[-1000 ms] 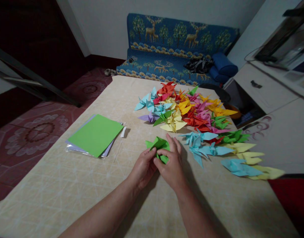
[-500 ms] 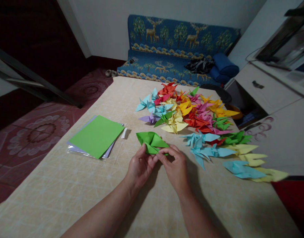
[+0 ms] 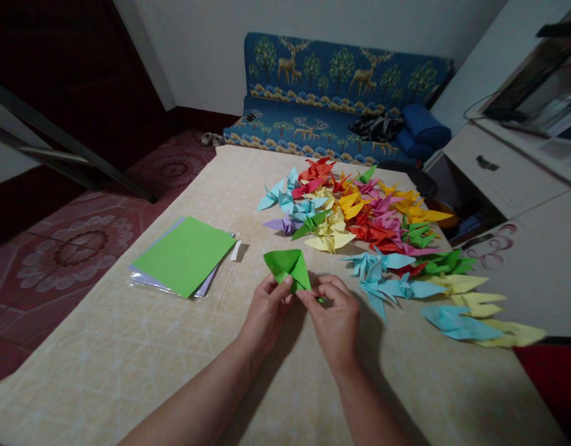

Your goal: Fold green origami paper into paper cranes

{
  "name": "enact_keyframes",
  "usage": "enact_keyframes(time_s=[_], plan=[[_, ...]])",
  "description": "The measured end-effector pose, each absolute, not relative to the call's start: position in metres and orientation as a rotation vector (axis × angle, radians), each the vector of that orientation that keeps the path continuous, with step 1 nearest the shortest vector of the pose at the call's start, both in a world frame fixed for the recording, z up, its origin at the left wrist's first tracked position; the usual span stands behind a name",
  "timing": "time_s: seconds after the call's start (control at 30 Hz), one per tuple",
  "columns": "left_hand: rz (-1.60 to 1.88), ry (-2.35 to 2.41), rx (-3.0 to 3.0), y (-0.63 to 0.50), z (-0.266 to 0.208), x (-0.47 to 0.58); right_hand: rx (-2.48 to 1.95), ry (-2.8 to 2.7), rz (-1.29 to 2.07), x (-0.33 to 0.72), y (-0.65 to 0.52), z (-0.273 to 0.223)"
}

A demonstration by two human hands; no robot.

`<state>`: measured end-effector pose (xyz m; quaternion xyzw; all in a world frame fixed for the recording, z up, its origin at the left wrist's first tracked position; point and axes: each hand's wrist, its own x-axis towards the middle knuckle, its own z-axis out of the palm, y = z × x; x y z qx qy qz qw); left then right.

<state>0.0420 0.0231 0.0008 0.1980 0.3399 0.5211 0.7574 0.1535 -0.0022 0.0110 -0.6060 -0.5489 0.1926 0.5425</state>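
The left hand (image 3: 266, 313) and the right hand (image 3: 337, 319) are close together, low over the pale cream table with faint lines (image 3: 127, 359). Both hands pinch the near end of a small folded piece of green paper (image 3: 287, 267). Their fingers are curled in and nearly closed, with only the paper between them. The green paper sticks up and away from the fingertips, just above the table. To fold it well, I think both hands should hold it tight, line up the edges, and press each crease flat. To the left lies a flat stack of square paper sheets with a green one on top (image 3: 183, 255). Farther back and to the right is a big heap of folded paper birds in many colours (image 3: 373, 229). Beyond the table stands a blue sofa with deer and trees on it (image 3: 331, 93)
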Motion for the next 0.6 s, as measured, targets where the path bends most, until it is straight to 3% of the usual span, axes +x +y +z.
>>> enact_keyframes(time_s=[0.37, 0.6], plan=[[1.166, 0.799, 0.522, 0.021, 0.0, 0.043, -1.448, -1.405, 0.302, 0.146, -0.006, 0.0], [1.134, 0.723, 0.427, 0.023, 0.003, 0.044, -1.47, -1.429, 0.421, 0.144, -0.004, 0.001]])
